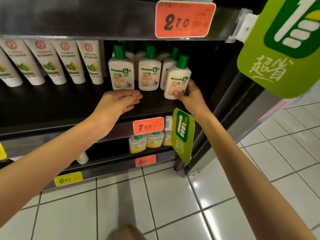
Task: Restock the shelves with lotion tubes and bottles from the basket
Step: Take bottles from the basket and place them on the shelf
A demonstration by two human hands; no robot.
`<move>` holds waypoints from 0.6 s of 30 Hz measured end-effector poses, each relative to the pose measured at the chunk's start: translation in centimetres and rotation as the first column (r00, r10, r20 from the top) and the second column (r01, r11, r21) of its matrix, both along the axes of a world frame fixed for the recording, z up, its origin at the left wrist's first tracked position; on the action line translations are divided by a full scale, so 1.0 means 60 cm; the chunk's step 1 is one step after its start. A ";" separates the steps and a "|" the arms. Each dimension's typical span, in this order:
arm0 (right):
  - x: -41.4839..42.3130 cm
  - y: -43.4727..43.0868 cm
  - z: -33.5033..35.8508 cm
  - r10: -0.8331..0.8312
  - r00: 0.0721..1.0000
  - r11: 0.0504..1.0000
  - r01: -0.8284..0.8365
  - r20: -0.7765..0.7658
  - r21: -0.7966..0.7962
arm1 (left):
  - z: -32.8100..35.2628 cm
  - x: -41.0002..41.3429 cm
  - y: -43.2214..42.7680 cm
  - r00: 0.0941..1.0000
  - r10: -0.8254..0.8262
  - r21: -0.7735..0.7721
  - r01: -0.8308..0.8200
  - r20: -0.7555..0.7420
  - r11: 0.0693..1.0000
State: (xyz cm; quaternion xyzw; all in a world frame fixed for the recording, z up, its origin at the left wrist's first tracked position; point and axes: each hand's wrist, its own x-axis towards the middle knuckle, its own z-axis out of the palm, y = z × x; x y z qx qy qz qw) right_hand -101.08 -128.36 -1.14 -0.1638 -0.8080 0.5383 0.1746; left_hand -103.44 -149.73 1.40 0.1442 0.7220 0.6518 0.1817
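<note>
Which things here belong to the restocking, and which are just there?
Part of the job:
held bottle, tilted, gripped by the right hand
shelf bottles standing beside it
tubes further left
shelf
left hand, open and holding nothing

Just there:
price tags
green signs
floor tiles

The basket is not in view.

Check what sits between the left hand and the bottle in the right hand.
Nothing: bare shelf board between left hand and held bottle, per head view.
</note>
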 end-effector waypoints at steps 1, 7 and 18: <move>-0.001 0.000 0.000 0.001 1.000 1.000 -0.001 -0.002 0.003 | 0.001 0.002 0.002 1.000 -0.002 -0.002 0.002 -0.001 1.000; -0.003 0.002 0.000 0.017 0.999 1.000 -0.018 0.028 0.020 | 0.001 0.013 0.009 1.000 -0.010 -0.025 0.011 0.023 1.000; 0.057 -0.028 0.064 -0.041 0.985 0.985 0.012 0.167 0.171 | 0.052 0.073 -0.050 0.997 -0.033 -0.123 0.042 0.072 0.992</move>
